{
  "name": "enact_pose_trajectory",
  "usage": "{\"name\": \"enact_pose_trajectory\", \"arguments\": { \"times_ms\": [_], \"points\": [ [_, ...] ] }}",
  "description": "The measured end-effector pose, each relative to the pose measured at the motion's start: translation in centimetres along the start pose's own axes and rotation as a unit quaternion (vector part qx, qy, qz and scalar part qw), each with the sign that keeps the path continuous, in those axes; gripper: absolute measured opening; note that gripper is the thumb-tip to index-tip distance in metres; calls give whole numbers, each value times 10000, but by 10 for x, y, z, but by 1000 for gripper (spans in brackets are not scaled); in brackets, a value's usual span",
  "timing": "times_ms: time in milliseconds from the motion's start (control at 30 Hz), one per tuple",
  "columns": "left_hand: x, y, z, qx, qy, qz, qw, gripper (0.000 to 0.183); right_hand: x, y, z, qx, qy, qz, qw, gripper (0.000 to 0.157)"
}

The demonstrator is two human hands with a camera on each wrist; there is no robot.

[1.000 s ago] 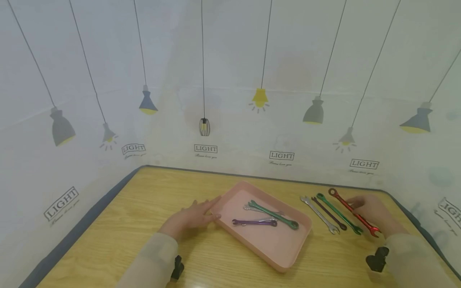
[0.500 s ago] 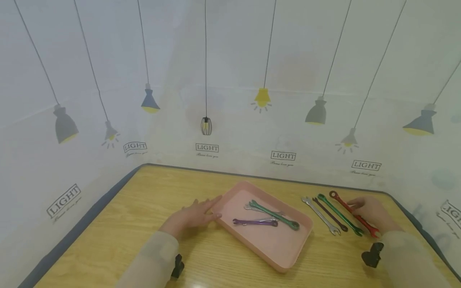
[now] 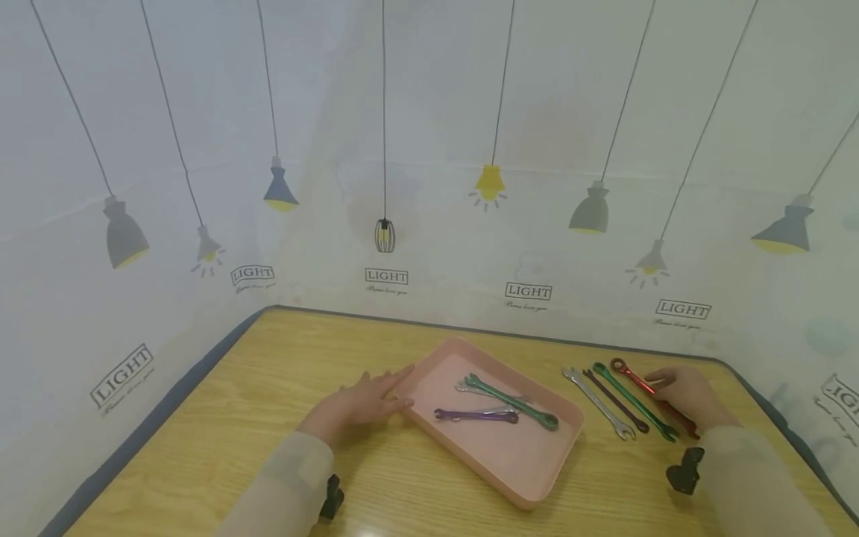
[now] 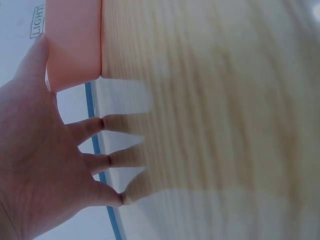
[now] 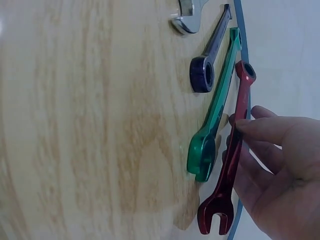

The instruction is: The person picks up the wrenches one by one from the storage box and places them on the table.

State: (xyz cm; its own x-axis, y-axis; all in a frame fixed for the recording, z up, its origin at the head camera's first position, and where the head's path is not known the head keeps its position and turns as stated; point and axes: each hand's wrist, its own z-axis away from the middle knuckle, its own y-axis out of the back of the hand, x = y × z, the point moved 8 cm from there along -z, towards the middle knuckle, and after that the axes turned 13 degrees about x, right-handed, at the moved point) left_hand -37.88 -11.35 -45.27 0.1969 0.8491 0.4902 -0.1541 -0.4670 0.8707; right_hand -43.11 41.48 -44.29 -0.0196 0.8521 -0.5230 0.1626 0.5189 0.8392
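- While our left hand (image 3: 356, 403) rests spread against the left corner of the shallow, pink, rectangular tray (image 3: 530, 461), our right hand (image 3: 690, 389) pinches the slim, glossy red metal wrench (image 5: 228, 170) between thumb and fingers.
- That red one is rightmost in a row on the yellow wood-grain table (image 3: 322, 343), to the tray's right; whether it is fully off the surface we cannot tell.
- Just beside it lies the long green metal wrench (image 5: 217, 102), then the short dark-purple metal wrench (image 5: 216, 41) and, nearest the tray, the dull silver metal wrench (image 3: 597, 403).
- Our thumb sits a little toward the ring end, so the forked end could dip; a firm squeeze nearer mid-shaft should balance it better.
- Our fingertips show on the side facing its green neighbour, so lifting straight up, without a sideways sweep, seems the cleanest way.
- Our left hand grasps nothing; its fingers are straight, and a light touch should be enough to steady the tray.
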Motion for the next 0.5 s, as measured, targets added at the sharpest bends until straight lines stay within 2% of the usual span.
{"name": "enact_pose_trajectory", "arguments": {
  "times_ms": [167,500],
  "points": [
    [-1,0,0,20,40,25,10000,65,0,0,1,116,11,-85,9999,35],
    [-4,-1,-1,43,7,23,10000,67,0,-1,-2,156,-329,39,9993,36]
  ]
}}
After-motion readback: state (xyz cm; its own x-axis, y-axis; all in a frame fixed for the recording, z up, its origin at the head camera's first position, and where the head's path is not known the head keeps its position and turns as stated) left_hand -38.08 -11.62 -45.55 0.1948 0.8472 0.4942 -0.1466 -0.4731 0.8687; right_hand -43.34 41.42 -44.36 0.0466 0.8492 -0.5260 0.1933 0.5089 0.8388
